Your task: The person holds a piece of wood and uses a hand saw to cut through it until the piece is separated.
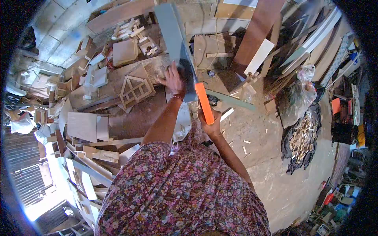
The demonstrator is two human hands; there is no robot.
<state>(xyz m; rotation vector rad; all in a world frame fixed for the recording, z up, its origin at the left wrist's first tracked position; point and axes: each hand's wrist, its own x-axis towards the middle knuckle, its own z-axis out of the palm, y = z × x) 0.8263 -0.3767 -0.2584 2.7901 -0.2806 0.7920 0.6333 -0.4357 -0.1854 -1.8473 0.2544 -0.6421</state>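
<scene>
My right hand [211,122] is wrapped around the orange handle [204,104] of a handsaw. The saw's thin blade [190,59] runs away from me along the right edge of a long grey-blue board [171,29]. On that board my left hand [173,80] lies flat, fingers stretched forward and thumb out over the left edge. The board rests across a wooden workbench [155,65], its near end close to my body. To the left of my left hand is a small wooden frame [136,89] with crossbars.
Wood offcuts and a pale box-like piece [82,126] crowd the left side. Tall planks [258,35] lean at the back right. A black plastic bag [301,143] with wood scraps lies on the floor [271,177]. A narrow green-grey strip [232,100] extends rightward from the bench.
</scene>
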